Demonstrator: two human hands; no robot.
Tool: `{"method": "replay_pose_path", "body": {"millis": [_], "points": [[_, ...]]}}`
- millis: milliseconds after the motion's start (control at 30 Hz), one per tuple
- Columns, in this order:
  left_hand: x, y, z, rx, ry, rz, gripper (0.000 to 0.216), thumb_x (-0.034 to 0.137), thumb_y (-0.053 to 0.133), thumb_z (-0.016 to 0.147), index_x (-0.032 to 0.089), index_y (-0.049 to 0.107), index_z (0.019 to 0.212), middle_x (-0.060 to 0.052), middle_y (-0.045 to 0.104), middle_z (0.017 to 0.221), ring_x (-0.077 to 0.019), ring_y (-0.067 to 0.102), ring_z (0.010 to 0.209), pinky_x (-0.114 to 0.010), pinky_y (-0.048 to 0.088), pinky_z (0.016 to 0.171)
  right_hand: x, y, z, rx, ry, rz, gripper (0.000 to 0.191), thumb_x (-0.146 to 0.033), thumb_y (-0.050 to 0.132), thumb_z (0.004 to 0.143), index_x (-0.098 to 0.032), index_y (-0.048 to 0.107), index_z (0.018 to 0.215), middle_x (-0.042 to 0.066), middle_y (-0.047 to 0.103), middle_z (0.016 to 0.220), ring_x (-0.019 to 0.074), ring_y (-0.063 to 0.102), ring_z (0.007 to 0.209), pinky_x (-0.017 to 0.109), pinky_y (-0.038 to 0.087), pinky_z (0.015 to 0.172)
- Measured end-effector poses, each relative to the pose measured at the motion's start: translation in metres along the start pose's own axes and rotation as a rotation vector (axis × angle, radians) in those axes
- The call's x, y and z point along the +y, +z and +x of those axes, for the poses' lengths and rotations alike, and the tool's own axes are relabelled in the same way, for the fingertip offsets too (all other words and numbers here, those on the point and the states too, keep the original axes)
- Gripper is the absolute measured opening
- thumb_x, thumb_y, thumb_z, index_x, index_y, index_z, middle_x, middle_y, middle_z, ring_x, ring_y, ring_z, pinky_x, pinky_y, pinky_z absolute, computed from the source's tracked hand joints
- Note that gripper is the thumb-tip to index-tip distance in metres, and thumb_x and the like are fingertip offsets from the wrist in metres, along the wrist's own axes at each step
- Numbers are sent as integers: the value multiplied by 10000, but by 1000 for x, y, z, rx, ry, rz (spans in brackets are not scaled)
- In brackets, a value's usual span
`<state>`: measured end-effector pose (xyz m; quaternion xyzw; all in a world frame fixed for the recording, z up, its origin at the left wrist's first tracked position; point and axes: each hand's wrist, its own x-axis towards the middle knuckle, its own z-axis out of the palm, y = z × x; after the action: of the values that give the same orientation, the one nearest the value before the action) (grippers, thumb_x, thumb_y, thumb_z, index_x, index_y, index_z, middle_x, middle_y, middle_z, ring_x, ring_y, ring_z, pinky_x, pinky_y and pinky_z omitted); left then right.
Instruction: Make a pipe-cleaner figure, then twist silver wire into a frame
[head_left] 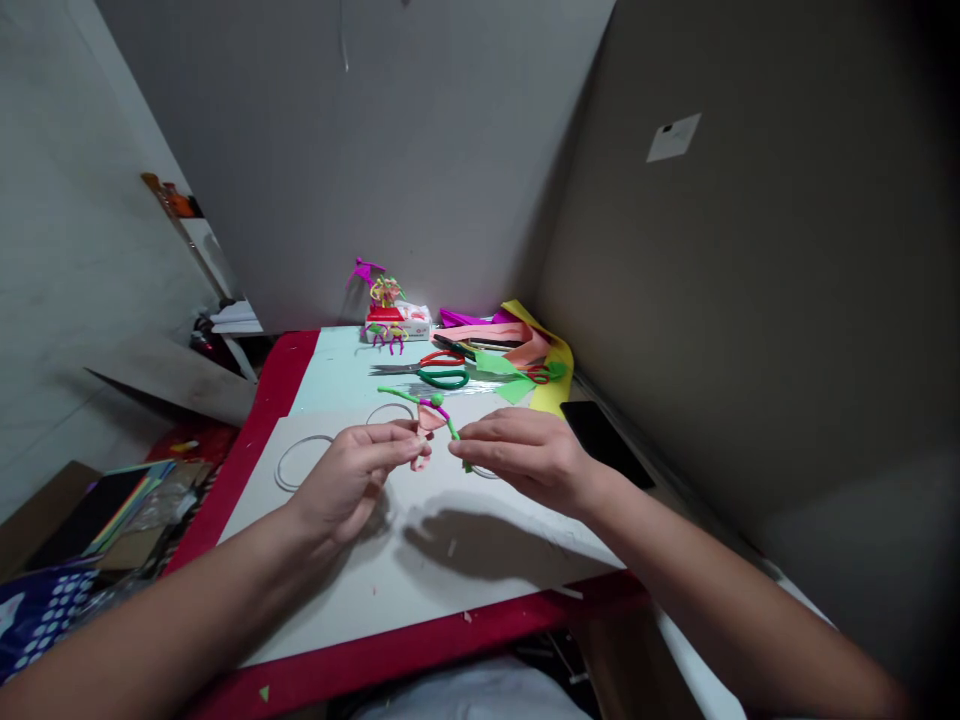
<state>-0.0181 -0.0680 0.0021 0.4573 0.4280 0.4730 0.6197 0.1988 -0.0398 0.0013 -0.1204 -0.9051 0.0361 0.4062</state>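
Note:
Above the white board, both hands meet at a small figure (430, 418) made of coloured strips, with a pink body, a green round head and thin green and purple arms. My left hand (352, 475) is closed, its thumb and fingertips pinching the lower pink part. My right hand (529, 448) has thumb and fingers pressed together around the end of the figure's green arm, which bends downward. Behind the figure lie scissors (401, 369) with one red and one green handle. Rings of thin wire (289, 462) rest on the board beside my left hand.
A white board (330, 600) covers much of the red-edged table (360, 655). Toward the back are yellow paper (556, 350), pink and green sheets, and a small box (416, 325) with similar figures. A black phone (606, 440) lies at the right. Grey panels enclose the back and right.

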Motion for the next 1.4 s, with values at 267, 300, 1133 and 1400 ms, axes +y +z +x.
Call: {"method": "replay_pose_path", "body": {"millis": [267, 300, 1133, 1400], "points": [[6, -6, 5, -116, -42, 156, 130, 289, 689, 701, 198, 769, 748, -92, 690, 1011, -238, 556, 954, -309, 417, 755, 1, 6, 2, -119, 231, 267, 220, -239, 515, 890, -218, 677, 1038, 88, 710, 944, 167, 665, 833, 289, 520, 733], [6, -7, 5, -125, -22, 182, 127, 293, 688, 702, 197, 765, 732, -92, 685, 1009, -249, 544, 991, -314, 414, 766, 0, 8, 2, -90, 253, 298, 200, -244, 531, 881, -214, 679, 1012, 85, 713, 910, 169, 663, 818, 295, 519, 729], [1, -2, 3, -91, 340, 627, 171, 256, 616, 773, 222, 744, 664, -57, 719, 853, -242, 576, 977, -347, 411, 896, -23, -5, 33, 78, 613, 124, 176, -253, 607, 808, -179, 682, 949, 61, 677, 834, 156, 608, 721, 258, 475, 614], [1, 5, -8, -147, 232, 566, 172, 210, 596, 744, 195, 727, 634, -51, 717, 805, -226, 601, 859, -330, 428, 805, 5, 11, 67, -119, 713, 439, 197, -176, 626, 752, -142, 710, 927, 58, 706, 788, 167, 646, 704, 297, 514, 651]]}}
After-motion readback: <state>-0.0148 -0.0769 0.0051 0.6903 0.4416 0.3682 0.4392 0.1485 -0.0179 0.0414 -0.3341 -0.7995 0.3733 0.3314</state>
